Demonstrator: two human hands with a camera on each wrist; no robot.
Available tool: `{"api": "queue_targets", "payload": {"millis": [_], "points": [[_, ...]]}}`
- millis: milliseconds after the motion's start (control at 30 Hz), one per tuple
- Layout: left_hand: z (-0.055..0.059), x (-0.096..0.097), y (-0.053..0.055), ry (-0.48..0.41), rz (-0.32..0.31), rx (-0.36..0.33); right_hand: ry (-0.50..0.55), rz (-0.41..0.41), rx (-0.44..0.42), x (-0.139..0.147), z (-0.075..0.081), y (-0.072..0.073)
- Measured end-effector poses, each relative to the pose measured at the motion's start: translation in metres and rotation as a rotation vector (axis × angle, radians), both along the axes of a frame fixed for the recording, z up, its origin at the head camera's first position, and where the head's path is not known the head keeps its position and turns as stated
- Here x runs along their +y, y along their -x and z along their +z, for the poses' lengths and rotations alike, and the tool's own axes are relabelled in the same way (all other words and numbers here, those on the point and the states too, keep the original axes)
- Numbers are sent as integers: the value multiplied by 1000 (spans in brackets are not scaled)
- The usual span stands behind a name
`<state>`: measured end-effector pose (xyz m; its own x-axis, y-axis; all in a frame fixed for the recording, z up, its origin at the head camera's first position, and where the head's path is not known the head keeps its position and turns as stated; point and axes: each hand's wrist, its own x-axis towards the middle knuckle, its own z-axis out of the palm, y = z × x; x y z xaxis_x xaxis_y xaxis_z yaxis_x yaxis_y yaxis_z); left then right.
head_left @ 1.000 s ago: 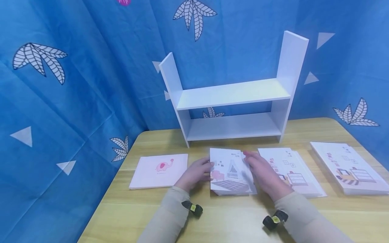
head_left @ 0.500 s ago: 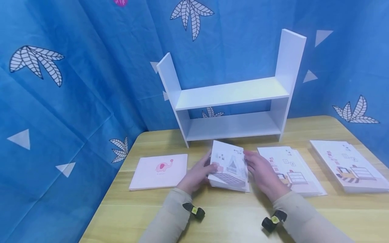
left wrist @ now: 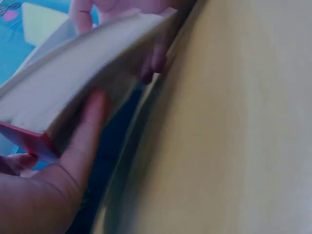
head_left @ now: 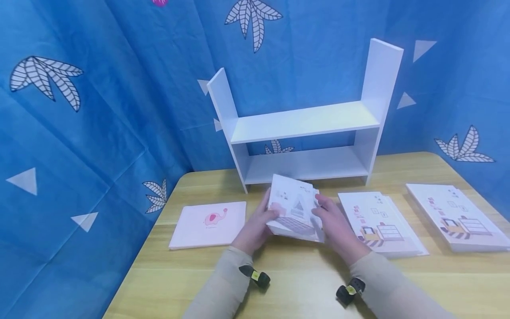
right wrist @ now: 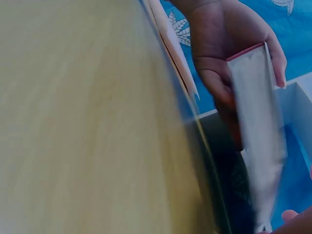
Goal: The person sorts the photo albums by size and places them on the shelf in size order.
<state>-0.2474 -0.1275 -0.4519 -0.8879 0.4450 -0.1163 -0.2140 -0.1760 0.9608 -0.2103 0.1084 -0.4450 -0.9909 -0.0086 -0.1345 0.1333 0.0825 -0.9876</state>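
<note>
One tent-printed book [head_left: 296, 199] is gripped at opposite sides by the left hand [head_left: 256, 227] and right hand [head_left: 336, 227], tilted above the table [head_left: 299, 283]. Against one second ago, it has turned and moved nearer the white shelf [head_left: 307, 124]; pick-up judged complete, setting down outstanding.

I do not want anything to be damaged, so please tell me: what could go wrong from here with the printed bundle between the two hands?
The held bundle has layers that do not line up, so one might slip out if the left hand or right hand loosens. It is tilted above the table, so a drop could bend its corners. The right hand is also near the next stack and might bump it.
</note>
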Motion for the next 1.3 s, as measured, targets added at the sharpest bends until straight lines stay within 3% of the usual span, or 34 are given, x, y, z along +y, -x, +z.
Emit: {"api": "queue_targets", "payload": {"millis": [100,267,433,567,700,800,933,1100,1300], "points": [[7,-11,2,-64,62,-12,19,2,18,-11,3,5],[19,-21,7,-77,192,-55,1,37,64,-31,13,17],[32,-18,19,-105,312,-70,-61,35,99,-43,29,43],[39,-13,38,-199,328,-50,-95,13,157,-47,37,70],[39,-10,55,-235,308,32,-129,3,209,-53,39,95],[36,-13,63,-186,318,99,-159,3,210,-60,40,110],[28,-21,71,-51,384,145,-196,8,212,-71,40,128],[23,-25,79,135,490,200,-214,2,255,-77,38,141],[22,-23,85,228,654,268,-227,11,250,-77,30,153]]}}
